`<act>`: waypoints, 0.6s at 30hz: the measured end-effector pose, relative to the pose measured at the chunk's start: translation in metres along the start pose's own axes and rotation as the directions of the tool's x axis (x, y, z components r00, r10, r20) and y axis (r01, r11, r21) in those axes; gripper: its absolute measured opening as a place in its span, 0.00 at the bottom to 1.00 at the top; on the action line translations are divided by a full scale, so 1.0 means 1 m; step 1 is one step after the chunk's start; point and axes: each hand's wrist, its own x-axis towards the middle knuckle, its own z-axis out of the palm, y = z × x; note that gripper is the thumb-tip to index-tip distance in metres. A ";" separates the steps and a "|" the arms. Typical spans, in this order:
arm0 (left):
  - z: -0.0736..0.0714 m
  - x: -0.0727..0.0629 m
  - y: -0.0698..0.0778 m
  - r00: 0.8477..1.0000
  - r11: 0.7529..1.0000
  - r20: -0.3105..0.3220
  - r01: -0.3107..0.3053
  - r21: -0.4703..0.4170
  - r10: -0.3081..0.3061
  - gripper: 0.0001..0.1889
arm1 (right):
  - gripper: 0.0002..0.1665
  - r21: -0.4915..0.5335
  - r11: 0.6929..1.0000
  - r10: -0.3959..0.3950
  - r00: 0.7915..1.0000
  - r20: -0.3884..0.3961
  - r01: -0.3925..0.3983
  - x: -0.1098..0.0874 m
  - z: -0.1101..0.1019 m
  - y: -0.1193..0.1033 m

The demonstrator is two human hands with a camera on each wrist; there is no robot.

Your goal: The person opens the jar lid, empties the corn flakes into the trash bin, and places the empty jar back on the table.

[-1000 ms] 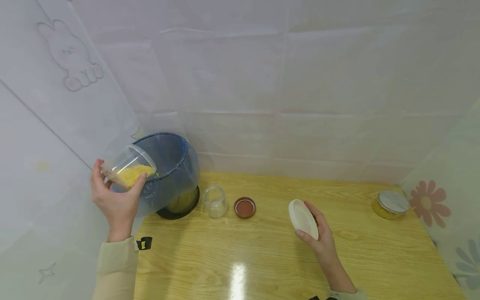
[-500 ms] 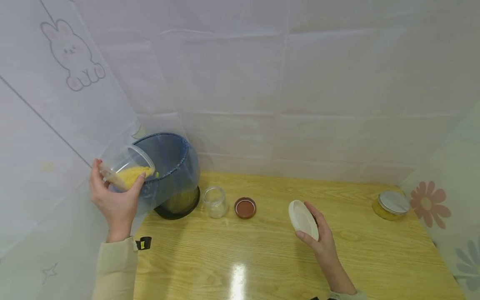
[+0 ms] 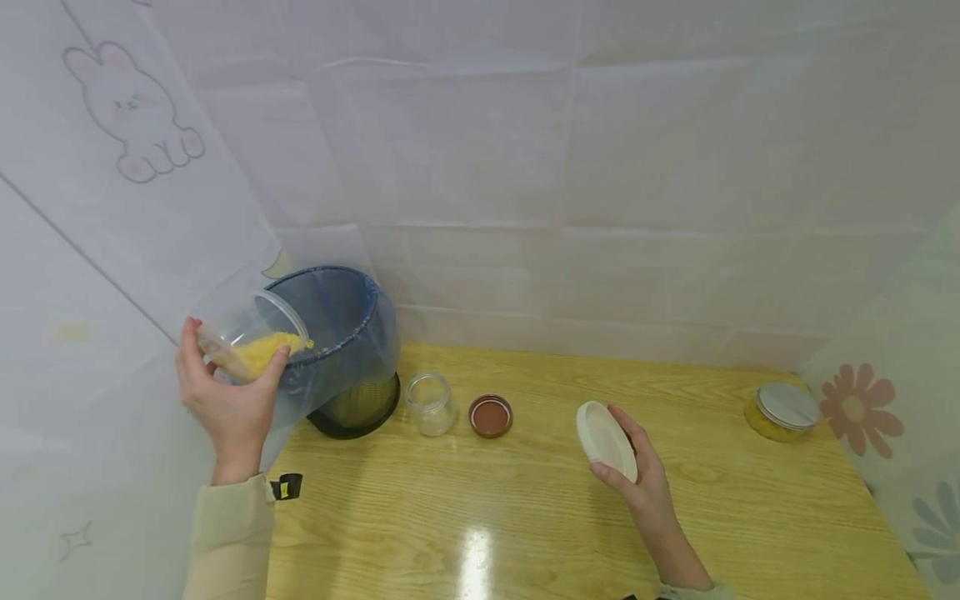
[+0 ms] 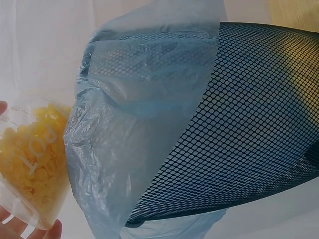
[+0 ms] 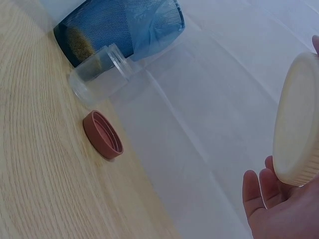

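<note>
My left hand [image 3: 232, 404] grips a clear plastic tub [image 3: 266, 312], tipped on its side at the rim of a mesh wastebasket [image 3: 356, 408]. Yellow flakes [image 4: 37, 159] lie heaped along the tub's lower wall, reaching its mouth. A blue bag [image 4: 134, 109] lines the basket and folds over its edge. In my right hand [image 3: 645, 483] is a round cream lid [image 3: 606, 440], held by its edge above the table with its hollow side showing in the head view.
An open clear jar [image 3: 430, 404] stands beside the basket, with a brown-red screw lid [image 3: 491, 415] lying hollow side up next to it. A silver-lidded jar [image 3: 782, 410] with yellow contents sits at the far right. Sheeted walls [image 3: 487, 275] border the table [image 3: 525, 525].
The flakes in the tipped tub have shifted slightly at its mouth. Both hands stay nearly in place, the left with a very small move.
</note>
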 end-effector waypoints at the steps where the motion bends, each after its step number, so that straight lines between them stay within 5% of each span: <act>1: 0.000 0.000 0.000 1.000 1.000 0.001 0.001 0.002 -0.001 0.50 | 0.43 0.000 1.000 0.003 1.000 0.000 -0.003 0.000 0.000 0.000; 8: -0.001 0.001 -0.001 1.000 1.000 0.004 -0.004 0.010 0.004 0.50 | 0.44 0.001 1.000 0.025 1.000 0.011 -0.025 -0.001 -0.001 0.000; 18: 0.001 0.007 -0.038 0.999 0.998 0.018 -0.039 0.044 0.038 0.55 | 0.44 -0.006 1.000 0.026 0.999 0.021 -0.025 -0.001 -0.003 0.002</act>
